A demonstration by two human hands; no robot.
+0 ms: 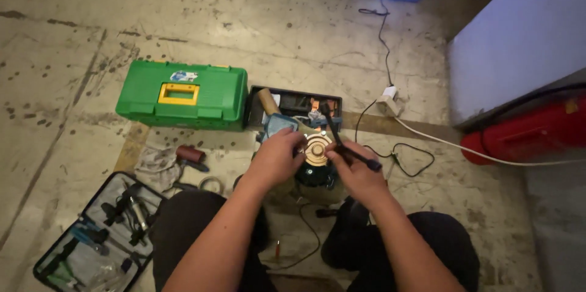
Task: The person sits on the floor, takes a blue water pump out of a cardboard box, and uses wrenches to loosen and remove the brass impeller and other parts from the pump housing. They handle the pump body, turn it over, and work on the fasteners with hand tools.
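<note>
Between knees: hands (317, 160) cover round device (317, 153) | dark tool (342, 144) blurred

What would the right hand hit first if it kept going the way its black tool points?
Likely the open black tray just beyond the round copper-faced part; the right hand aims its slim black tool up-left. Depth unclear.

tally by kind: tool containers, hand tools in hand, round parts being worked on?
Tool containers: 3 – green toolbox, black tray, open zip tool case
Hand tools in hand: 1 – dark tool in right hand
Round parts: 1 – round copper-faced part, left hand on it
Total: 5
</note>
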